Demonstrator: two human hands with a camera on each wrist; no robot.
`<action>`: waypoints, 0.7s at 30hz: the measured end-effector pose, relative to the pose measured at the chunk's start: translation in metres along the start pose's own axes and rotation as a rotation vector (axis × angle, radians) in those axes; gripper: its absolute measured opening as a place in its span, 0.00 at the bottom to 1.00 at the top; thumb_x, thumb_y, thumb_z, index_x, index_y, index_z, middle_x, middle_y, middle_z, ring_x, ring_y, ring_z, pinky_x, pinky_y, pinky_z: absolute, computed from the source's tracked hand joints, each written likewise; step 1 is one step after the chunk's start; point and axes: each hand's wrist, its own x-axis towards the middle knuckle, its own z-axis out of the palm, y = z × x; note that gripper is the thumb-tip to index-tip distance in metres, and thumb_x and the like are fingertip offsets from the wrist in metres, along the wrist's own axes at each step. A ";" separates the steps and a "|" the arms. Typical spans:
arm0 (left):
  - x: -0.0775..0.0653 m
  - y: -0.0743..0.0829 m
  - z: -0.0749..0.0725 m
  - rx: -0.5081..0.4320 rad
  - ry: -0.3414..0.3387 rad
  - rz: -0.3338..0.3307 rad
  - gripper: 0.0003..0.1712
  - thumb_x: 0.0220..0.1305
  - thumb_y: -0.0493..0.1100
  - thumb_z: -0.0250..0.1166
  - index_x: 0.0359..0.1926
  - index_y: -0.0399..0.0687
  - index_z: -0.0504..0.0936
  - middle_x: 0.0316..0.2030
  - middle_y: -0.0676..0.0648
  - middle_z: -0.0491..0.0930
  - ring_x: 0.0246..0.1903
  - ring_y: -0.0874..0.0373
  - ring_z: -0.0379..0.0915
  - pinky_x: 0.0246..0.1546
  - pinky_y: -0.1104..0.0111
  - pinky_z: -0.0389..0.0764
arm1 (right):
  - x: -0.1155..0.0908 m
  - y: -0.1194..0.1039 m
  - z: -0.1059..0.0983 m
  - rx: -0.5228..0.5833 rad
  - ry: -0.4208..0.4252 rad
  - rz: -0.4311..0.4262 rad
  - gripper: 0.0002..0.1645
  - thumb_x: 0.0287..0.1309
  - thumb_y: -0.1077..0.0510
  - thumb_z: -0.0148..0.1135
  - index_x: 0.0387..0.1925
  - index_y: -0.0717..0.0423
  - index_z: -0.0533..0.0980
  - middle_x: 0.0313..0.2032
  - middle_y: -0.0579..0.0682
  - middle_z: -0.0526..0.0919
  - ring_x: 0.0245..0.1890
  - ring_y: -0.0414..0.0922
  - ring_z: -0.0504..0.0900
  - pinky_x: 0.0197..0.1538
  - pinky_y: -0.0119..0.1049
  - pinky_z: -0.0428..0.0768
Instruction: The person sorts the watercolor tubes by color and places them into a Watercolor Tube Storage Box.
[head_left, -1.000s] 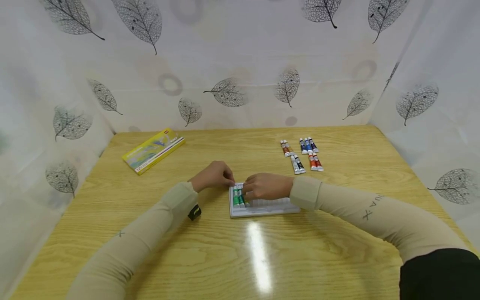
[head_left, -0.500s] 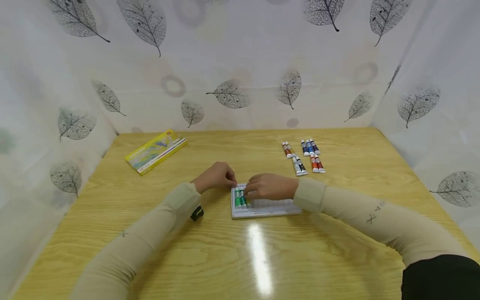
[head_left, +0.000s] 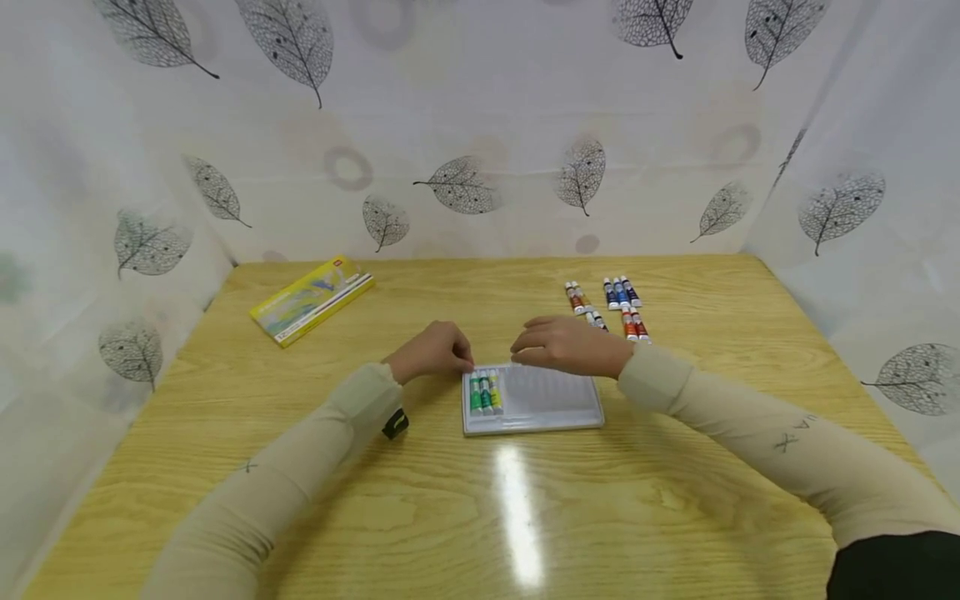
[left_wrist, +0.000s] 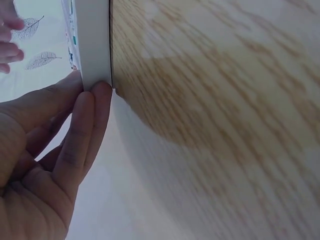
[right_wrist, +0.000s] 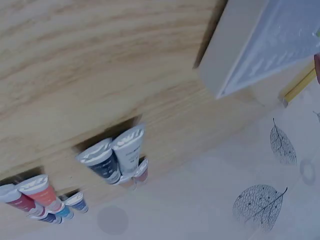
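A white plastic tray (head_left: 551,422) of narrow slots lies mid-table in the head view. At its left end sit two green paint tubes (head_left: 476,398) and a yellow paint tube (head_left: 496,396), side by side. My left hand (head_left: 432,350) grips the tray's far left corner; the left wrist view shows its fingertips against the white side wall (left_wrist: 95,47). Over the tray's far edge hovers my right hand (head_left: 572,343), fingers extended and holding nothing. It partly covers the white and black paint tubes in the head view; the right wrist view shows the black tube (right_wrist: 104,162) and white tube (right_wrist: 129,150).
Beyond the tray to the right lie brown and ochre tubes (head_left: 576,297), several blue tubes (head_left: 619,292) and two red-orange tubes (head_left: 632,324). A yellow box (head_left: 311,300) rests at the back left. A leaf-patterned curtain (head_left: 487,117) stands behind the table.
My right hand has let go of the yellow tube in the tray and moved right and away toward the far edge. My left hand stays at the corner.
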 end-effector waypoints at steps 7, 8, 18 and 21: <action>0.002 0.002 0.001 0.012 0.002 0.006 0.07 0.58 0.41 0.67 0.25 0.45 0.85 0.25 0.51 0.83 0.25 0.63 0.69 0.31 0.74 0.71 | -0.028 0.026 -0.018 -0.078 0.117 0.128 0.15 0.43 0.67 0.70 0.37 0.59 0.81 0.36 0.51 0.86 0.38 0.47 0.84 0.46 0.41 0.80; 0.001 0.002 0.001 0.012 0.002 0.008 0.07 0.58 0.41 0.67 0.25 0.45 0.85 0.25 0.51 0.83 0.25 0.63 0.69 0.31 0.74 0.71 | -0.033 0.031 -0.021 -0.081 0.128 0.157 0.15 0.42 0.67 0.70 0.37 0.59 0.81 0.36 0.51 0.86 0.38 0.47 0.84 0.45 0.41 0.81; -0.002 0.001 -0.001 0.026 0.000 -0.008 0.07 0.58 0.41 0.67 0.25 0.46 0.85 0.25 0.51 0.82 0.25 0.62 0.68 0.31 0.73 0.71 | -0.076 0.068 -0.030 -0.047 0.013 0.431 0.14 0.43 0.70 0.70 0.37 0.63 0.82 0.35 0.57 0.86 0.35 0.51 0.84 0.39 0.43 0.81; -0.001 0.002 -0.002 0.024 -0.006 -0.009 0.07 0.58 0.41 0.67 0.25 0.46 0.85 0.25 0.51 0.82 0.25 0.63 0.69 0.31 0.74 0.71 | -0.082 0.074 -0.027 -0.022 -0.054 0.488 0.13 0.46 0.69 0.69 0.38 0.63 0.82 0.37 0.57 0.86 0.36 0.52 0.84 0.40 0.44 0.81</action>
